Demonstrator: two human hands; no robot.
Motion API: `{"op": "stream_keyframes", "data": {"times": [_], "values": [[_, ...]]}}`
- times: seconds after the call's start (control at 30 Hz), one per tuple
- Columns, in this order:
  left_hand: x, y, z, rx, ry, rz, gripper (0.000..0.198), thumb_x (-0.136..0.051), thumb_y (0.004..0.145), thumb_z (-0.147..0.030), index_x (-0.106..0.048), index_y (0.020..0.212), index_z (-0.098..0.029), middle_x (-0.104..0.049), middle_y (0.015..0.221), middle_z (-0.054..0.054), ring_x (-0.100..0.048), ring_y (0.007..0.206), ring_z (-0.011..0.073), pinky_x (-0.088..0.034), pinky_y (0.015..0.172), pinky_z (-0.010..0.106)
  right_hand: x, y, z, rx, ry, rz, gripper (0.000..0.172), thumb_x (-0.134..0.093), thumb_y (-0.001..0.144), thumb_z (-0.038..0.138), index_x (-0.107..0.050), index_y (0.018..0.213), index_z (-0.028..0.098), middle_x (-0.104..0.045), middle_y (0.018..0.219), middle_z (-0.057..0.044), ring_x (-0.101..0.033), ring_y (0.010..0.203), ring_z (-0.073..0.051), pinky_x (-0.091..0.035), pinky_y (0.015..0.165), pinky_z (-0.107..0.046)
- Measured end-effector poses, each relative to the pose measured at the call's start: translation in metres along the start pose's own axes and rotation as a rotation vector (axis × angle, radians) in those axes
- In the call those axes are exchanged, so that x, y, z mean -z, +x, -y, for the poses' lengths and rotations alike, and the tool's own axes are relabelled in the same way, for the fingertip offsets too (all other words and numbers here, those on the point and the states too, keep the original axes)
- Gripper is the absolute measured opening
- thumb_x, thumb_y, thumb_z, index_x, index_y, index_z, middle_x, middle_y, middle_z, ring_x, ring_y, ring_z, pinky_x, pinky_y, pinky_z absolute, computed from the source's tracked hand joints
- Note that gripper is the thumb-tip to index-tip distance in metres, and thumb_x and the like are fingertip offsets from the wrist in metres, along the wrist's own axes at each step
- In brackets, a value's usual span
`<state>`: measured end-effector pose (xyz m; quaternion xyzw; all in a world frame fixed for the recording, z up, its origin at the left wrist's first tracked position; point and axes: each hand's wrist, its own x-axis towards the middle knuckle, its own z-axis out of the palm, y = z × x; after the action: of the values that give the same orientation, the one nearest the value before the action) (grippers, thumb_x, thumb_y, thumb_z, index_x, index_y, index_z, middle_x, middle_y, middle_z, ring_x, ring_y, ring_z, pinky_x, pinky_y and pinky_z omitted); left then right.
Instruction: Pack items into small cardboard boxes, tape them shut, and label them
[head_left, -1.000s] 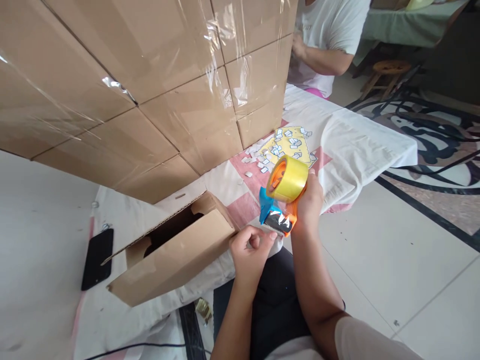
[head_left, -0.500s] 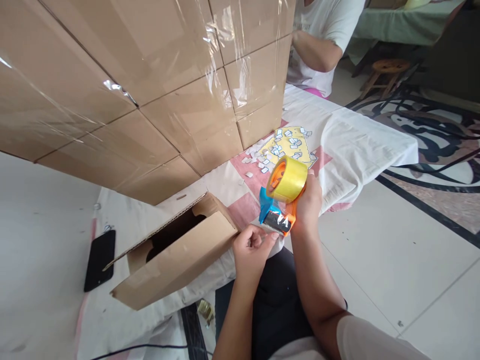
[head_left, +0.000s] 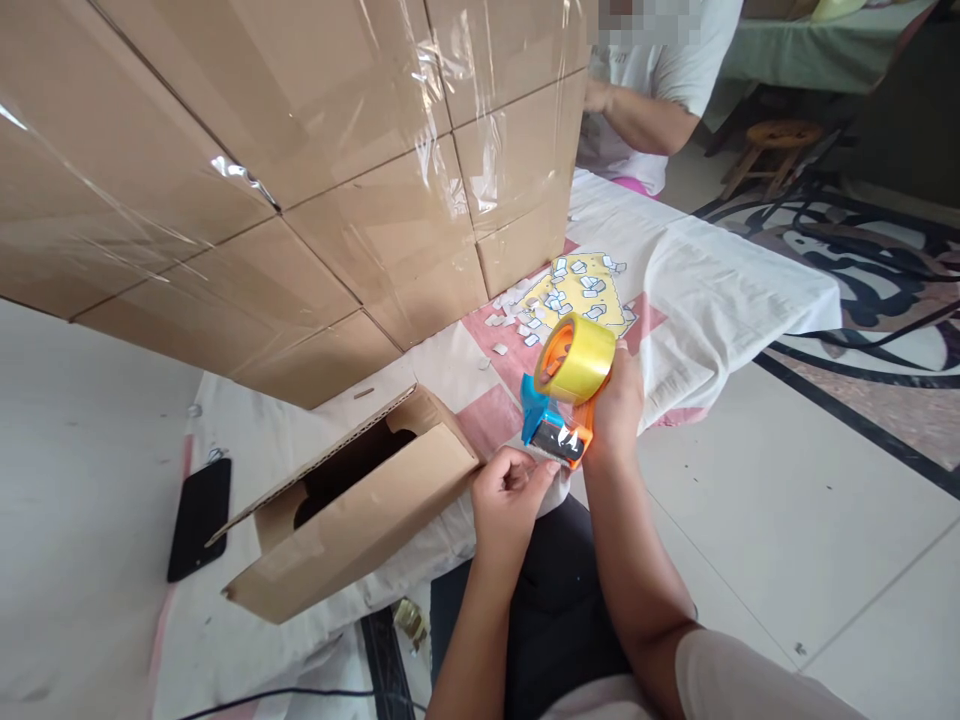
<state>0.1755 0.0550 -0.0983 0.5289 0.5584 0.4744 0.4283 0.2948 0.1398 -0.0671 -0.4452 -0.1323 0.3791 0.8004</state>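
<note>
My right hand [head_left: 619, 405] is wrapped round the orange handle of a tape dispenser [head_left: 537, 412], which has blue and orange parts and carries a roll of clear yellowish packing tape [head_left: 586, 358]. My left hand [head_left: 506, 488] is just below the dispenser's dark roller, fingers curled, thumb and finger pinching the tape's loose end at the cutting edge. Left of that hand, an open cardboard box [head_left: 367, 520] rests tilted on the cloth-covered table, its opening facing up and its inside dark. The near end of the box lies close to my left knuckles.
Taped cardboard boxes [head_left: 322, 180] are stacked like a wall along the table. Small white paper pieces lie on and around a yellow sheet [head_left: 604, 300]. A black phone [head_left: 199, 520] lies at the left. Another person [head_left: 649, 110] sits behind the stack; a wooden stool [head_left: 780, 150] stands beyond.
Both hands and the dispenser stay almost in place. The other person's forearm behind the boxes has shifted slightly. The view has moved a little.
</note>
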Motion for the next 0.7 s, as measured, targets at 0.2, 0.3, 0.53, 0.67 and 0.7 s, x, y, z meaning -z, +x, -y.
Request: {"op": "stream_keyframes", "data": {"times": [0.2, 0.3, 0.53, 0.67, 0.7], "values": [[-0.002, 0.001, 0.003, -0.007, 0.008, 0.006, 0.033, -0.073, 0.077, -0.036, -0.050, 0.059, -0.021, -0.034, 0.050, -0.009, -0.034, 0.050, 0.0081, -0.033, 0.051, 0.023, 0.003, 0.003, -0.003, -0.032, 0.022, -0.030, 0.035, -0.063, 0.084, 0.053, -0.067, 0.097, 0.020, -0.070, 0.084, 0.000, -0.069, 0.078, -0.018, -0.056, 0.064, -0.028], [-0.002, 0.002, 0.003, -0.008, 0.012, 0.007, 0.032, -0.073, 0.076, -0.036, -0.050, 0.059, -0.021, -0.033, 0.050, -0.009, -0.034, 0.050, 0.0081, -0.033, 0.051, 0.023, 0.003, 0.003, -0.002, -0.026, 0.017, -0.022, 0.035, -0.063, 0.084, 0.054, -0.067, 0.095, 0.020, -0.069, 0.081, 0.000, -0.069, 0.080, -0.019, -0.055, 0.064, -0.028], [-0.003, 0.002, 0.006, -0.013, 0.031, 0.002, 0.033, -0.073, 0.076, -0.036, -0.050, 0.058, -0.021, -0.033, 0.050, -0.009, -0.033, 0.049, 0.0082, -0.032, 0.049, 0.023, 0.004, 0.002, -0.001, -0.065, 0.032, -0.033, 0.033, -0.064, 0.084, 0.052, -0.068, 0.094, 0.020, -0.067, 0.077, 0.002, -0.067, 0.073, -0.016, -0.052, 0.061, -0.026], [-0.002, 0.001, 0.011, -0.049, 0.060, 0.001, 0.035, -0.074, 0.078, -0.036, -0.049, 0.058, -0.021, -0.036, 0.051, -0.008, -0.034, 0.051, 0.0085, -0.032, 0.052, 0.024, 0.005, 0.001, -0.001, -0.094, 0.027, -0.026, 0.030, -0.062, 0.086, 0.048, -0.069, 0.095, 0.020, -0.064, 0.071, 0.004, -0.062, 0.064, -0.015, -0.052, 0.061, -0.026], [-0.002, 0.001, 0.012, -0.054, 0.064, 0.001, 0.035, -0.074, 0.079, -0.036, -0.049, 0.059, -0.021, -0.036, 0.051, -0.008, -0.034, 0.051, 0.0085, -0.031, 0.052, 0.024, 0.005, 0.001, -0.001, -0.095, 0.021, -0.029, 0.029, -0.062, 0.087, 0.047, -0.069, 0.095, 0.020, -0.063, 0.070, 0.004, -0.061, 0.063, -0.015, -0.052, 0.062, -0.027]]}}
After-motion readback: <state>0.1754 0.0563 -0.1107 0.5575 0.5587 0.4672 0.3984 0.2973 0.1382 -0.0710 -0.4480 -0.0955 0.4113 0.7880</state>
